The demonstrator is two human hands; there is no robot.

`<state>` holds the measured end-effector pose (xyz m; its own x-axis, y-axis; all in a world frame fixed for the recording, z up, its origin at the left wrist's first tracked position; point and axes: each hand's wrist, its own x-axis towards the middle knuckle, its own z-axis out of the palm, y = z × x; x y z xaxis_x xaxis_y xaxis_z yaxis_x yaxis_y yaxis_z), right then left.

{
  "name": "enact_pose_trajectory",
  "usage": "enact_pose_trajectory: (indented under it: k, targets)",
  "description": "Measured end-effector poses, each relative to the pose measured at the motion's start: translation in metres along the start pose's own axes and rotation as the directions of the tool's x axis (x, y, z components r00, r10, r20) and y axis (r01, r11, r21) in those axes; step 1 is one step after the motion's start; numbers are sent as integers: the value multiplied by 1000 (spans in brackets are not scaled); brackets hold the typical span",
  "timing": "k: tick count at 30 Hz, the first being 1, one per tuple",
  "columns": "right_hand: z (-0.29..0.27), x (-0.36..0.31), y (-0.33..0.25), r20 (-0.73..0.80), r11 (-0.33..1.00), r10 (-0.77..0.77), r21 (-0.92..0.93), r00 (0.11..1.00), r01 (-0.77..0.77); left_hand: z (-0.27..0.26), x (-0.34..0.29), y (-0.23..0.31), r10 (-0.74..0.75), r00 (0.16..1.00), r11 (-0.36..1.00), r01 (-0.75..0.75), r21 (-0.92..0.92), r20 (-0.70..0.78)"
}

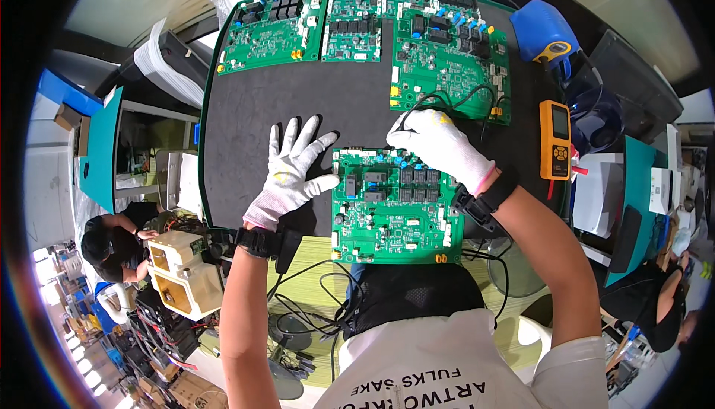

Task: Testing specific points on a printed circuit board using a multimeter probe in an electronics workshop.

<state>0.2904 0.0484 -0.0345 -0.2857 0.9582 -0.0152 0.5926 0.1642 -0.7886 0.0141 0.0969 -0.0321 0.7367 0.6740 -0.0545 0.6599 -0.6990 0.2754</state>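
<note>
Both my hands wear white gloves. My left hand [292, 174] is spread open, palm down on the dark mat, with its thumb by the left edge of the near green circuit board [365, 227]. That board carries black relays and blue parts and lies at the mat's front edge, close to my body. My right hand [436, 142] is closed in a pinch just above the board's far edge. A thin black cable [430, 96] runs into its fingers; its end is hidden there. Beyond this hand, a larger green circuit board [447, 66] lies at the far right, with the cable looping over it.
More green circuit boards [268, 40] line the far edge of the dark mat [253, 104]. An orange handheld meter [555, 141] and a blue device [540, 29] are at the right. Black cables [316, 301] hang below. Co-workers [112, 241] are at both sides.
</note>
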Motion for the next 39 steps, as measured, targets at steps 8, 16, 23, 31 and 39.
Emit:
enact_pose_trajectory:
  k: [8,16,23,31,39]
  targets:
    - [1,2,-4,42,995,95,-43,995,-93,2,0,-2,-13,1000,1000,13,4,10]
    - [-6,3,-15,39,983,166,73,985,-168,2,-1,-1,-20,1000,1000,20,-7,15]
    - [-8,3,-23,51,966,236,94,970,-240,0,0,0,-24,1000,1000,24,-19,20]
    - [-17,2,-17,91,940,259,203,962,-273,1,-1,-1,-19,1000,1000,19,-19,14]
    - [-16,3,-26,113,953,263,124,958,-276,0,-1,0,-11,1000,1000,11,-9,-6]
